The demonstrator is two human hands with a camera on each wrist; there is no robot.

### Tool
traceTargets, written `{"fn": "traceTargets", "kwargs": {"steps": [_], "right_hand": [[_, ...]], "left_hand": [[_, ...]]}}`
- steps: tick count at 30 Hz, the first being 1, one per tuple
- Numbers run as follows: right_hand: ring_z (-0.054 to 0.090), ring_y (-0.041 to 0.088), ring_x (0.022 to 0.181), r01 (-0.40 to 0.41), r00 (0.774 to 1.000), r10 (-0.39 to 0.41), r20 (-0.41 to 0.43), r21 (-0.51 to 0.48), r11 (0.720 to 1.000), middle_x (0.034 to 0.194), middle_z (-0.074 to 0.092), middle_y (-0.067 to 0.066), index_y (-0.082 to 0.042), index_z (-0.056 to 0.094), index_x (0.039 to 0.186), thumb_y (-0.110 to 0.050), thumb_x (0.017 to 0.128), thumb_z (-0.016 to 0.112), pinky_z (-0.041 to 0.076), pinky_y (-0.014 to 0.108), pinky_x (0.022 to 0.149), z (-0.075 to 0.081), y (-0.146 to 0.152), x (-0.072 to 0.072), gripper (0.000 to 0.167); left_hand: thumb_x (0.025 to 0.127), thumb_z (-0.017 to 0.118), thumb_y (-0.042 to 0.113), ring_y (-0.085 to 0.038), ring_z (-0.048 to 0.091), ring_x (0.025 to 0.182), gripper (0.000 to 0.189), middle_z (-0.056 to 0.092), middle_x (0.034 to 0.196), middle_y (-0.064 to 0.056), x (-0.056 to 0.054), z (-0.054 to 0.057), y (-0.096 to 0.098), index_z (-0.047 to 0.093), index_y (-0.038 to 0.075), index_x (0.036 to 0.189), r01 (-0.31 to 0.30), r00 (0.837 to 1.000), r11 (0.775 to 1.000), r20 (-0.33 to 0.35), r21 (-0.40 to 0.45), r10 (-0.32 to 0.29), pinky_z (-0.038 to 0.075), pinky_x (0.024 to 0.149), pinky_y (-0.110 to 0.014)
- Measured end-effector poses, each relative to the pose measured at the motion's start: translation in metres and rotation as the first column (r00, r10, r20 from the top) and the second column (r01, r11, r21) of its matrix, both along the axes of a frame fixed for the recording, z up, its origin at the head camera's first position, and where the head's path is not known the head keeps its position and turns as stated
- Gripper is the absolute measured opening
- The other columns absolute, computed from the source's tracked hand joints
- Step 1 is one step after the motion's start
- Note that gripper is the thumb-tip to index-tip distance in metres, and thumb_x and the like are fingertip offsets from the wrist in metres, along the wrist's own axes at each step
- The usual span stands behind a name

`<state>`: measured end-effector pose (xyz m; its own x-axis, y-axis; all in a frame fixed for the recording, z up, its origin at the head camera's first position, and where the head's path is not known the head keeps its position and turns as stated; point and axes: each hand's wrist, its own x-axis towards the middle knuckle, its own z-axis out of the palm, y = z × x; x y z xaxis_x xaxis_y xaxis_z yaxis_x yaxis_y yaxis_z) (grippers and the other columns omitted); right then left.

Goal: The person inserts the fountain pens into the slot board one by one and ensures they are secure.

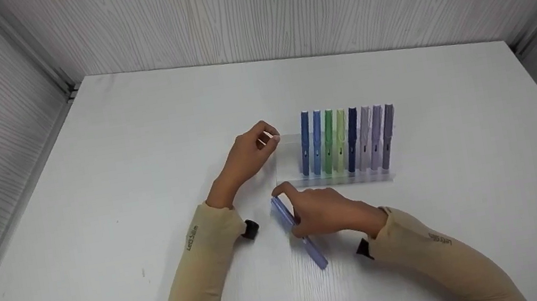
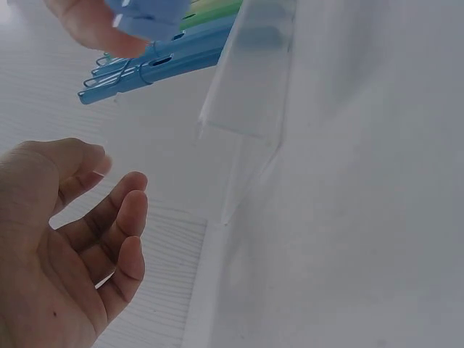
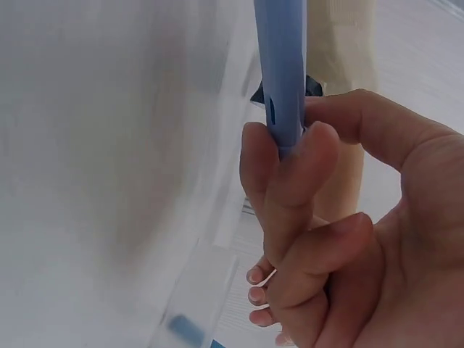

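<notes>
A light blue capped pen is held by my right hand, between thumb and fingers. It slants over the table in front of the clear pen stand. In the right wrist view, the thumb and fingertips pinch the pen near its middle. My left hand is at the stand's upper left corner, thumb and index finger pinching the clear edge. Its other fingers curl loosely in the left wrist view. Several pens stand in a row, from a blue pen through green to a dark purple pen.
The stand's clear front ledge runs under the pens. Its left part holds no pen. The white table stretches around it, with grey wood-grain panels behind and at both sides.
</notes>
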<state>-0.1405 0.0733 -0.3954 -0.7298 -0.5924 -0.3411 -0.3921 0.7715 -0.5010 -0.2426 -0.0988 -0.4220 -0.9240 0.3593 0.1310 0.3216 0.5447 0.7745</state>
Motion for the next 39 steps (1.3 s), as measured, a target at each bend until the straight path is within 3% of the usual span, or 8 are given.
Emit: {"fn": "traceTargets", "kwargs": {"steps": [11,19,25,30,39], "right_hand": [[0.056,0.011,0.058,0.071,0.997,-0.066,0.039,-0.168,0.983,0.085,0.067,0.000,-0.025,0.026,0.142,-0.016,0.086,0.069,0.046,0.029,0.055,0.010,0.013,-0.007,0.071],[0.061,0.013,0.062,0.137,0.990,-0.138,0.015,-0.276,0.951,0.091,0.070,0.004,-0.027,0.026,0.143,-0.015,0.087,0.070,0.049,0.030,0.058,0.020,0.022,-0.016,0.072],[0.063,0.015,0.068,0.219,0.969,-0.245,-0.026,-0.362,0.906,0.093,0.070,0.005,-0.028,0.026,0.143,-0.014,0.087,0.071,0.052,0.030,0.062,0.024,0.028,-0.024,0.072],[0.064,0.016,0.068,0.228,0.952,-0.293,-0.086,-0.436,0.871,0.092,0.070,0.006,-0.023,0.026,0.143,-0.013,0.088,0.070,0.051,0.030,0.061,0.025,0.031,-0.028,0.071],[0.061,0.017,0.069,0.276,0.911,-0.384,-0.151,-0.469,0.839,0.096,0.071,0.007,-0.025,0.028,0.143,-0.012,0.088,0.070,0.051,0.030,0.062,0.028,0.032,-0.029,0.071]], "left_hand": [[0.100,0.054,0.027,-0.021,0.059,0.080,0.020,0.068,0.096,-0.009,0.000,0.001,0.000,0.060,0.012,0.111,-0.002,1.000,1.000,-0.004,-0.013,0.002,0.048,0.074,-0.033],[0.099,0.054,0.027,-0.020,0.060,0.082,0.020,0.068,0.098,-0.009,0.000,0.001,0.000,0.060,0.013,0.111,-0.001,1.000,1.000,0.006,-0.007,0.001,0.049,0.075,-0.032],[0.100,0.054,0.028,-0.021,0.061,0.082,0.020,0.068,0.099,-0.009,0.000,0.001,0.000,0.060,0.013,0.111,0.004,1.000,1.000,0.008,-0.006,-0.004,0.048,0.074,-0.032],[0.100,0.053,0.029,-0.021,0.060,0.080,0.021,0.068,0.097,-0.009,0.000,0.001,0.000,0.059,0.012,0.112,0.009,1.000,1.000,-0.009,-0.007,-0.010,0.047,0.072,-0.032],[0.100,0.053,0.030,-0.020,0.059,0.081,0.021,0.068,0.098,-0.008,0.000,0.001,0.000,0.060,0.013,0.112,0.000,1.000,1.000,-0.003,-0.017,0.000,0.048,0.074,-0.032]]}}
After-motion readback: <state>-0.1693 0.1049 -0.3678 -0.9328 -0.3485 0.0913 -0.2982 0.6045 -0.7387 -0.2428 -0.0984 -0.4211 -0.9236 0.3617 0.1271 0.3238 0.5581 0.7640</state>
